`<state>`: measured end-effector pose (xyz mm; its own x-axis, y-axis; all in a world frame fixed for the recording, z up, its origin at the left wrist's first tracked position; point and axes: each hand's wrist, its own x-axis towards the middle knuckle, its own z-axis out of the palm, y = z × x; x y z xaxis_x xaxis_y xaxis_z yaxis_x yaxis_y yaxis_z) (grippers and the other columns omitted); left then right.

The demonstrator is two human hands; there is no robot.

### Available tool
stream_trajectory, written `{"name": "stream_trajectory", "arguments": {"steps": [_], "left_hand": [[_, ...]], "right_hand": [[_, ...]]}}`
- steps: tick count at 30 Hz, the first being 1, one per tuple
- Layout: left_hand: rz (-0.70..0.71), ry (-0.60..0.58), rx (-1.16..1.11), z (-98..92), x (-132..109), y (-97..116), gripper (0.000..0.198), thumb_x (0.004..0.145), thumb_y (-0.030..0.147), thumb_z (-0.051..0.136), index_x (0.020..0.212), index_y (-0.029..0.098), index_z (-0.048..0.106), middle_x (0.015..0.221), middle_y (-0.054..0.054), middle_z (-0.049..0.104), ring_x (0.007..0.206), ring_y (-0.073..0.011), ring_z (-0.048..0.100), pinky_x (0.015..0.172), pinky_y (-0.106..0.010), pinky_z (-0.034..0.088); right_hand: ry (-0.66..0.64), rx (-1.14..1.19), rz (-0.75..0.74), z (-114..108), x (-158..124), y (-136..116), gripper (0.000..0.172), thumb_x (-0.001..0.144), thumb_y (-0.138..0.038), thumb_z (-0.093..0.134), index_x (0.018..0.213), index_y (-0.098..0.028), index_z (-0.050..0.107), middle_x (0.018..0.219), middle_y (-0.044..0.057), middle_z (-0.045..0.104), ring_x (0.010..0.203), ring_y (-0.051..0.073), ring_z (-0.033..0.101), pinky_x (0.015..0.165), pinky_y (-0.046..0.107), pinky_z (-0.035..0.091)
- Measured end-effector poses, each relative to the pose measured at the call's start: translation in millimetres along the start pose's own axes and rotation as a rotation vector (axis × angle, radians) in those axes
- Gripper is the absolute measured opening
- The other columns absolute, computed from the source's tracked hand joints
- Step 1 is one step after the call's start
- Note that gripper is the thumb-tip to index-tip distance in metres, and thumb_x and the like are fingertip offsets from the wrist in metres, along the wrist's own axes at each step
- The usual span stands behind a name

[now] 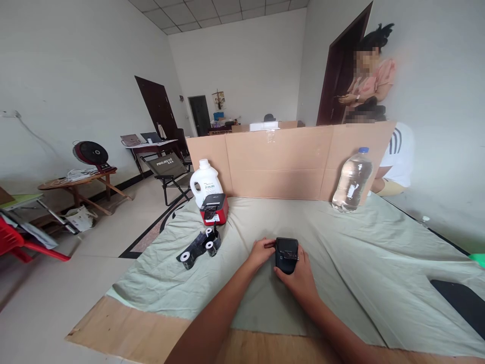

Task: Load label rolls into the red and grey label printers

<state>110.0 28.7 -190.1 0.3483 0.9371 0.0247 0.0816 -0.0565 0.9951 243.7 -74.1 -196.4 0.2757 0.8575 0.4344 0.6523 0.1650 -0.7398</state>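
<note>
The left hand and right hand are bare, as are the 2 slim forearms, which widen towards the lower edge of view.

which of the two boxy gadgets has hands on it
The black gadget, between the left hand and the right hand. The other gadget has a red body, stands in front of the white jug, and no hand touches it.

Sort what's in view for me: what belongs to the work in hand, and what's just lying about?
In hand:
- black device, right hand gripping it, left hand at its edge

Apparently lying about:
- dark rolls, possibly related
- red-and-black box
- white jug
- clear bottle
- fan
</note>
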Motion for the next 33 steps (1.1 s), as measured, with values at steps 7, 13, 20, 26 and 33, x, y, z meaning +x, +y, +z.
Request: {"name": "stream_trajectory", "arguments": {"steps": [7,13,20,26,33], "left_hand": [[0.060,0.027,0.086,-1.9,-3,1,0.032,0.076,0.024,0.075,0.107,0.016,0.078,0.113,-0.014,0.076,0.120,-0.0339,0.066,0.118,-0.057,0.034],[0.163,0.129,0.159,-2.9,-18,-6,0.035,0.080,0.020,0.067,0.114,0.021,0.076,0.123,-0.007,0.073,0.126,-0.0278,0.061,0.124,-0.053,0.025],[0.293,0.150,0.197,-2.8,-24,-3,0.032,0.084,0.021,0.061,0.112,0.021,0.077,0.125,-0.007,0.072,0.122,-0.0225,0.063,0.113,-0.040,0.045],[0.367,0.079,0.341,-5.5,-28,7,0.042,0.095,0.038,0.052,0.129,0.020,0.069,0.143,-0.007,0.061,0.136,-0.0231,0.050,0.120,-0.043,0.034],[0.147,0.014,0.472,1.5,-27,13,0.058,0.102,0.052,0.035,0.156,0.033,0.035,0.163,0.005,0.033,0.152,-0.0212,0.028,0.126,-0.038,0.017]], "right_hand": [[-0.024,0.004,0.007,1,-4,8,0.107,0.068,-0.048,0.076,0.153,-0.031,0.014,0.153,0.015,0.039,0.143,0.046,0.035,0.115,0.061,0.034],[-0.076,0.028,0.046,-5,-6,8,0.116,0.070,-0.054,0.073,0.157,-0.026,0.002,0.158,0.018,0.032,0.146,0.044,0.032,0.117,0.062,0.031],[-0.151,0.020,0.100,-13,-6,-3,0.122,0.071,-0.054,0.074,0.159,-0.021,-0.004,0.160,0.021,0.028,0.149,0.043,0.026,0.119,0.053,0.030],[-0.148,0.076,0.137,-14,-6,-6,0.124,0.070,-0.052,0.075,0.160,-0.018,-0.002,0.161,0.023,0.026,0.150,0.040,0.024,0.120,0.055,0.026],[-0.173,0.059,0.116,-18,-6,-6,0.115,0.073,-0.051,0.075,0.158,-0.014,0.008,0.162,0.023,0.026,0.150,0.040,0.026,0.120,0.052,0.027]]}}
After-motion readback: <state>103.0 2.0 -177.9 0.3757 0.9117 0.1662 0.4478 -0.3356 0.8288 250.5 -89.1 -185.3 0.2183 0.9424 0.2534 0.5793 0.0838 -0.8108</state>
